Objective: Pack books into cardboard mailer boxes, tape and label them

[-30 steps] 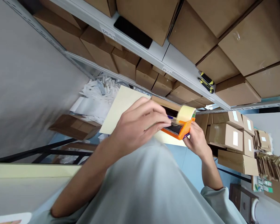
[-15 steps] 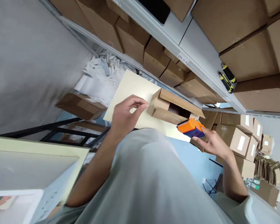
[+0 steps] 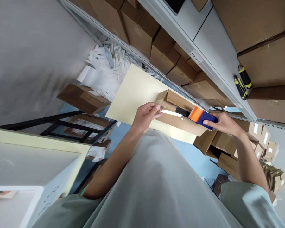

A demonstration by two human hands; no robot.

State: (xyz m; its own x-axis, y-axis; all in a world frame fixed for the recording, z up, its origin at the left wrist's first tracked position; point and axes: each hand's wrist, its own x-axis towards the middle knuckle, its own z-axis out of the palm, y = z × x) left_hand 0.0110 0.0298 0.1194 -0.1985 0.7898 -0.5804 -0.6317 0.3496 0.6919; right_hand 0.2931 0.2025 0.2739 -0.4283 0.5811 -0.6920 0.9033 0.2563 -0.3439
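Tape dispenser (image 3: pixel 201 117): hanging over the right end of an open cardboard box (image 3: pixel 180 123); can't tell from here if they touch
Long axis: runs left to right, dipping a bit toward the right hand (image 3: pixel 224 123)
Toothed edge (image 3: pixel 191 112): aimed at the left hand (image 3: pixel 146 115)
Looks: bright orange front, dark blue back half
Right hand: gripping the blue part, thumb on the near side
Left hand: fingertips bunched on shiny tape (image 3: pixel 172 112) at the box's left end; pinching or pressing, can't tell
Box: sitting on a pale yellow board (image 3: pixel 130 95)
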